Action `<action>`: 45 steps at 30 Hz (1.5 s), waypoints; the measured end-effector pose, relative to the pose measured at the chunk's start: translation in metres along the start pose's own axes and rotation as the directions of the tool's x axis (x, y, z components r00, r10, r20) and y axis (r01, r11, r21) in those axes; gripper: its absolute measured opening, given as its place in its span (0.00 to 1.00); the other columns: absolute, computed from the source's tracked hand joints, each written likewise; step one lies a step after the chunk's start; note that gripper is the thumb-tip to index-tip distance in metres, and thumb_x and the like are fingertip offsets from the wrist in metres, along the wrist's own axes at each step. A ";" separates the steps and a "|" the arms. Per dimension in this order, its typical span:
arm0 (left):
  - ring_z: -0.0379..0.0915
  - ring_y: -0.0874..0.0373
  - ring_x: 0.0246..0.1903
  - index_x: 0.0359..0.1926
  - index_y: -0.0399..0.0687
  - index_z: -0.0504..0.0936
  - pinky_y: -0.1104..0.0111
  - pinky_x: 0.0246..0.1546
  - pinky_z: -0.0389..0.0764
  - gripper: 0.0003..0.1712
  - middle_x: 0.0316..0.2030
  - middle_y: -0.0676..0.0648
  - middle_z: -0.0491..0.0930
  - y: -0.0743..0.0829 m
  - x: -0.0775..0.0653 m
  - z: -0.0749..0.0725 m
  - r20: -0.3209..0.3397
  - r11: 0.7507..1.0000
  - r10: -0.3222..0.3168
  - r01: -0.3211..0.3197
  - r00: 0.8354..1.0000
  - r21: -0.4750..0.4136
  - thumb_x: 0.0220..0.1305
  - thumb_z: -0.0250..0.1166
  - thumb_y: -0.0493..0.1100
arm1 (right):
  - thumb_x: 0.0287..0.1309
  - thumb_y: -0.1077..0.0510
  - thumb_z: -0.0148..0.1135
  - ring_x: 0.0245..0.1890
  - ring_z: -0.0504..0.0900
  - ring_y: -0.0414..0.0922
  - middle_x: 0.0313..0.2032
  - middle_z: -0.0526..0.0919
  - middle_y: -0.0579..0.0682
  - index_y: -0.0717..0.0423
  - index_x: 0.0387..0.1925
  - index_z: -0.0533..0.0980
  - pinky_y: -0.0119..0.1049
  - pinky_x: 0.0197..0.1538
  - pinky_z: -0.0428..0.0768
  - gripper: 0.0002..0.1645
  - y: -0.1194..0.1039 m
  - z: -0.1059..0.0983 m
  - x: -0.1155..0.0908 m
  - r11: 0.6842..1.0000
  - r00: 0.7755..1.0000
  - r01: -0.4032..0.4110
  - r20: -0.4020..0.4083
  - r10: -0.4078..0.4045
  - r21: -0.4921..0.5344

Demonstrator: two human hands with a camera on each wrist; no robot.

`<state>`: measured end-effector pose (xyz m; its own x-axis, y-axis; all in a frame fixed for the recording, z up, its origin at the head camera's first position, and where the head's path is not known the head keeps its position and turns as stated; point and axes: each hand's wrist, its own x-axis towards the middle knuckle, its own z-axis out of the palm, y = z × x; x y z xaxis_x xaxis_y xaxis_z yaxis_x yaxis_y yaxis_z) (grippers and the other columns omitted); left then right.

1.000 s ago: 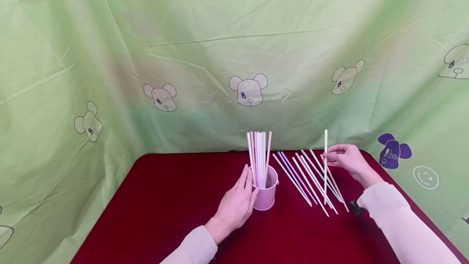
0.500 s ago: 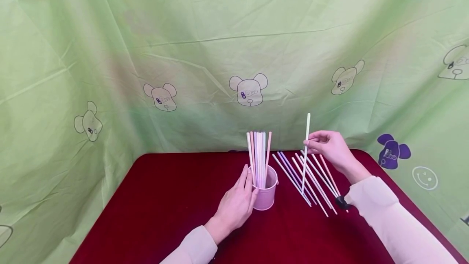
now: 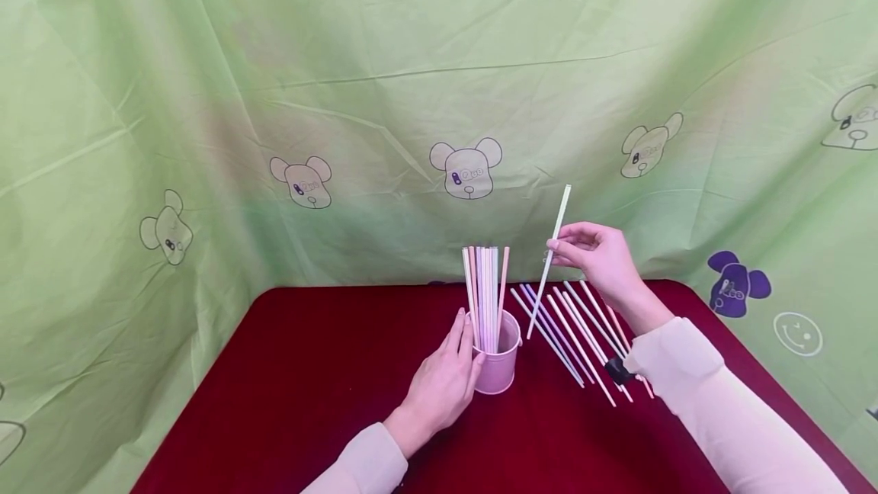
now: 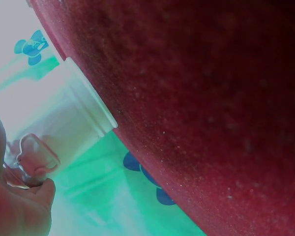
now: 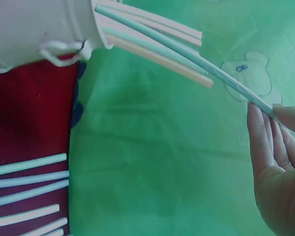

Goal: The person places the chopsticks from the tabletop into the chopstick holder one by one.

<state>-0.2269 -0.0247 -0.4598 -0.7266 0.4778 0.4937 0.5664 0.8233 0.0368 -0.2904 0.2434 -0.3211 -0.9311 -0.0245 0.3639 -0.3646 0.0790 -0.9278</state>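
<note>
A small pink bucket (image 3: 495, 373) stands on the table with a bunch of pastel straws (image 3: 487, 296) upright inside. My left hand (image 3: 442, 380) holds the bucket's left side, fingers behind and thumb in front near the rim; in the left wrist view the hand (image 4: 22, 209) is by the bucket's wire handle (image 4: 39, 155). Between thumb and fingertips, my right hand (image 3: 595, 256) pinches a pale green straw (image 3: 549, 261), raised and slanting down to the left. Its lower end hangs just right of the bucket; in the right wrist view that straw (image 5: 201, 61) overlaps the bucket's mouth.
Several loose straws (image 3: 583, 326) lie side by side on the red tablecloth (image 3: 329, 372), right of the bucket and partly under the right forearm. A black device (image 3: 617, 370) sits at the right wrist. Green printed cloth (image 3: 384, 97) hangs behind the table.
My right hand has lifted the pale green straw and carried it leftward toward the bucket, tilting its top to the right. The left hand and the bucket have stayed in place.
</note>
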 end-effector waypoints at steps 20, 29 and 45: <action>0.58 0.54 0.65 0.70 0.35 0.54 0.67 0.45 0.79 0.35 0.71 0.38 0.49 -0.001 0.000 0.002 -0.001 1.000 0.000 0.000 1.000 -0.009 0.74 0.34 0.56 | 0.53 0.65 0.66 0.31 0.85 0.48 0.38 0.81 0.68 0.72 0.43 0.74 0.44 0.39 0.82 0.17 0.023 0.027 -0.001 0.998 0.997 0.044 0.070 -0.040 -0.049; 0.59 0.53 0.65 0.70 0.34 0.54 0.67 0.45 0.79 0.35 0.71 0.38 0.49 -0.002 -0.001 0.003 -0.011 1.000 0.006 -0.006 1.000 -0.006 0.74 0.35 0.56 | 0.51 0.64 0.68 0.30 0.85 0.47 0.34 0.83 0.61 0.67 0.40 0.76 0.40 0.37 0.82 0.14 0.008 0.024 0.005 0.998 0.998 0.058 0.006 -0.058 -0.005; 0.58 0.53 0.65 0.70 0.35 0.53 0.66 0.46 0.79 0.36 0.71 0.39 0.48 -0.001 -0.001 0.004 0.002 1.000 -0.004 0.004 1.000 -0.003 0.74 0.33 0.56 | 0.52 0.70 0.65 0.30 0.84 0.59 0.34 0.80 0.73 0.77 0.38 0.73 0.41 0.35 0.83 0.14 0.029 0.043 -0.012 0.986 0.985 0.012 0.170 0.016 -0.165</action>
<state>-0.2280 -0.0247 -0.4636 -0.7294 0.4755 0.4919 0.5648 0.8242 0.0408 -0.2903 0.2033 -0.3560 -0.9243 -0.1921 0.3297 -0.3702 0.2420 -0.8969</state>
